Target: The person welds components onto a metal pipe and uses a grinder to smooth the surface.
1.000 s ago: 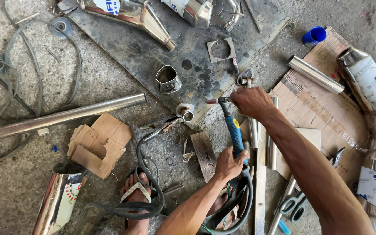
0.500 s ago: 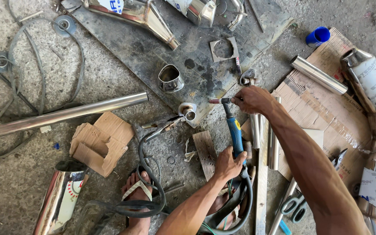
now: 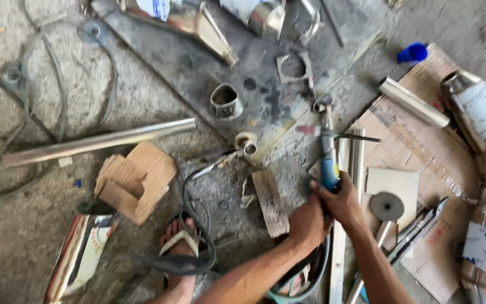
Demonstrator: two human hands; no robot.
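Blue-handled welding torch (image 3: 328, 160) sits clenched in both the left hand (image 3: 306, 222) and right hand (image 3: 341, 198), just right of the small steel ring (image 3: 247, 144).

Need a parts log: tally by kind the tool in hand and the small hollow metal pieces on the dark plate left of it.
Blue-handled torch, in left hand and right hand: 1
Oval collar: 1
Square flange: 1
Round pipe stub: 1
Total: 4

Bare concrete left of the long steel pipe (image 3: 99, 142); clutter around the blue-handled torch (image 3: 328, 160).
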